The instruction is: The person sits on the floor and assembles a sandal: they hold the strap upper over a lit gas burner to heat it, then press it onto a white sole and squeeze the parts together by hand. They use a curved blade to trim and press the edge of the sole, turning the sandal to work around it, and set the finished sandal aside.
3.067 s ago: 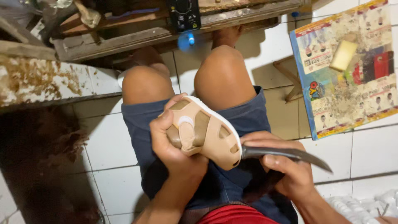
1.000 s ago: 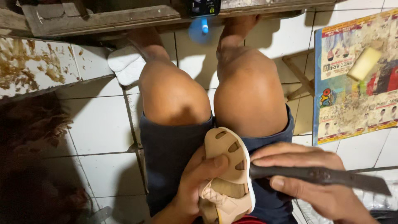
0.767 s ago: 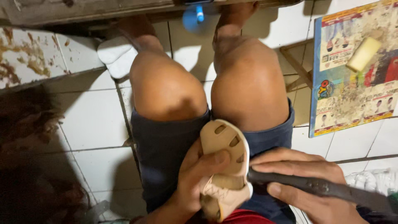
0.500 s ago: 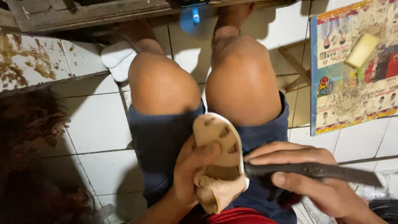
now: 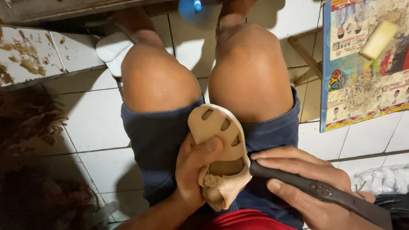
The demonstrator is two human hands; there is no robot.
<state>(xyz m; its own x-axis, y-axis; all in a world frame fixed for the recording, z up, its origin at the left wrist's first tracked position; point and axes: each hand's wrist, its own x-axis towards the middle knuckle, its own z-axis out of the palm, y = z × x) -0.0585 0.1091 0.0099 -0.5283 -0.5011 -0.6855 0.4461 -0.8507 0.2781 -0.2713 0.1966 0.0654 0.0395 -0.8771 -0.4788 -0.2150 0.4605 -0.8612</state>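
Here, the left hand point(image 5: 194, 170) gripped the beige sandal point(image 5: 219, 153) upright over the lap | right hand point(image 5: 304, 185) clenched a dark-handled tool point(image 5: 324, 194), tip against the sandal's side | risk: tool could slip toward the left thumb, since the grip looked close.

A printed poster point(image 5: 362, 76) lay on the white tiled floor point(image 5: 98, 123) with a yellowish block point(image 5: 379, 39) on it, a white sole point(image 5: 111, 50) near the left foot, blue disc point(image 5: 191, 9) at top, brown scraps point(image 5: 30, 127) left.
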